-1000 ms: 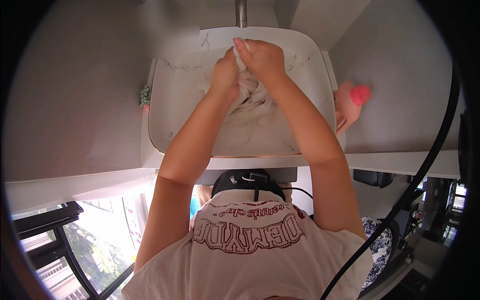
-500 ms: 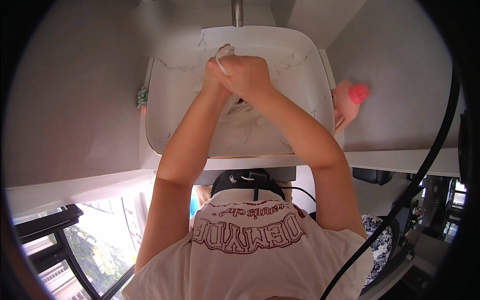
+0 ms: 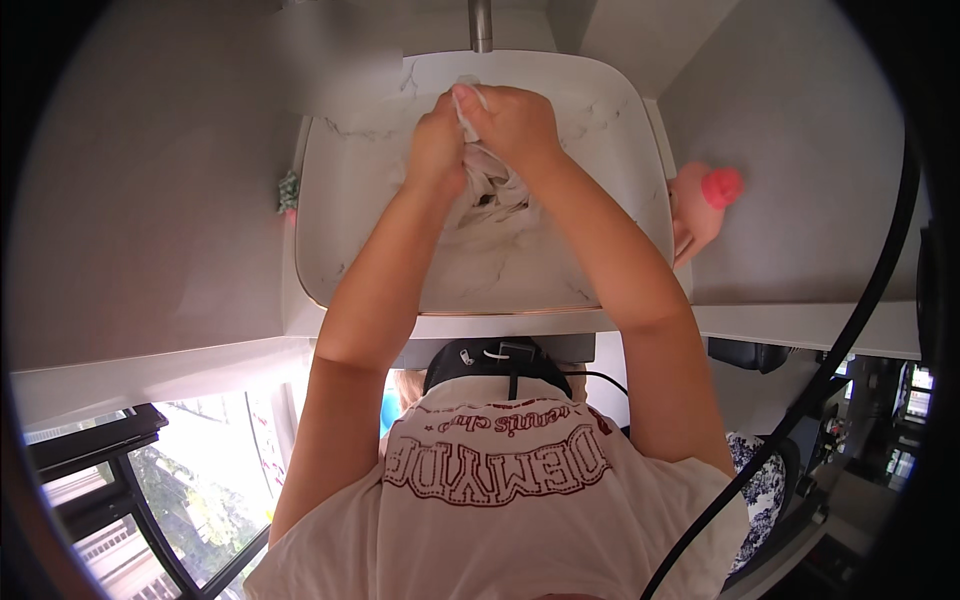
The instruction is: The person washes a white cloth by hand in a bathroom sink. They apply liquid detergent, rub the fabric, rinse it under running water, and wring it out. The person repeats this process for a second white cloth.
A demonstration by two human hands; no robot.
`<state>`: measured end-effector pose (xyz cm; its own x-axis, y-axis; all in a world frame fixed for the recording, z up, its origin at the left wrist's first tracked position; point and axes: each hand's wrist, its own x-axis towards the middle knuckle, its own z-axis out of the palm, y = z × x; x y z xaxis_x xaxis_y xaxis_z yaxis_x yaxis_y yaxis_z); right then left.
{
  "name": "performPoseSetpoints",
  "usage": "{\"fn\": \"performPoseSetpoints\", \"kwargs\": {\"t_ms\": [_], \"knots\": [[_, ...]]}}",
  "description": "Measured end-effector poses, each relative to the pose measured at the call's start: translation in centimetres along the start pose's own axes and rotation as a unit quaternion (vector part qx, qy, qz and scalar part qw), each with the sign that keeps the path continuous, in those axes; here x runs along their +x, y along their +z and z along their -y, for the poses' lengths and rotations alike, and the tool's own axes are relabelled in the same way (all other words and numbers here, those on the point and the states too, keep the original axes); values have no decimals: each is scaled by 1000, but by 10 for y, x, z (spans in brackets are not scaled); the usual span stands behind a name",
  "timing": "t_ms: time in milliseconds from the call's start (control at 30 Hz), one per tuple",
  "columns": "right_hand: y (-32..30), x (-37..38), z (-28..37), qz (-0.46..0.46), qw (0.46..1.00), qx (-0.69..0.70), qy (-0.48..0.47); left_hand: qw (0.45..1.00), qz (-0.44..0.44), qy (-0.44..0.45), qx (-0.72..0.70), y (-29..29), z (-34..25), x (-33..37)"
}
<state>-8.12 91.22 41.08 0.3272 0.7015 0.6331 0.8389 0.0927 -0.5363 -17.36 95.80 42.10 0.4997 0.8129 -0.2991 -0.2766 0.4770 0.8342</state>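
Both my hands are over the white marbled sink [image 3: 360, 230], gripping a wet white cloth [image 3: 484, 166]. My left hand [image 3: 437, 145] is closed on the cloth, its fingers mostly hidden from above. Close against it, my right hand [image 3: 515, 122] is wrapped round the same cloth, thumb toward the left hand. A bit of cloth sticks out above the thumbs, and a crumpled part hangs between the wrists toward the basin's bottom. Whether its lower end touches the basin I cannot tell.
A metal faucet [image 3: 481, 28] comes down at the sink's far edge. A pink bottle with a red cap [image 3: 722, 187] stands right of the sink. At the left rim is a small green-and-white item [image 3: 288, 190]. A black cable [image 3: 850, 330] runs down the right side.
My hands have moved slightly apart and turned, so more of the white cloth shows between and below them. The right hand has shifted a little to the right and away from me.
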Motion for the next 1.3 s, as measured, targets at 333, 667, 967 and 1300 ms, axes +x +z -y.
{"fn": "performPoseSetpoints", "kwargs": {"t_ms": [333,667,967,1300], "knots": [[-3,-3,12,27,1000,3,7,999,12,32,-19,-4,4,-1],[-3,-5,19,-1,997,-48,-68,998,17,17,-50,-3,-1,-3],[-7,-10,40,-8,991,-77,-110,995,62,63,-37,-15,11,6],[-10,-11,42,56,995,-65,-48,994,77,41,-66,-23,13,16]]}}
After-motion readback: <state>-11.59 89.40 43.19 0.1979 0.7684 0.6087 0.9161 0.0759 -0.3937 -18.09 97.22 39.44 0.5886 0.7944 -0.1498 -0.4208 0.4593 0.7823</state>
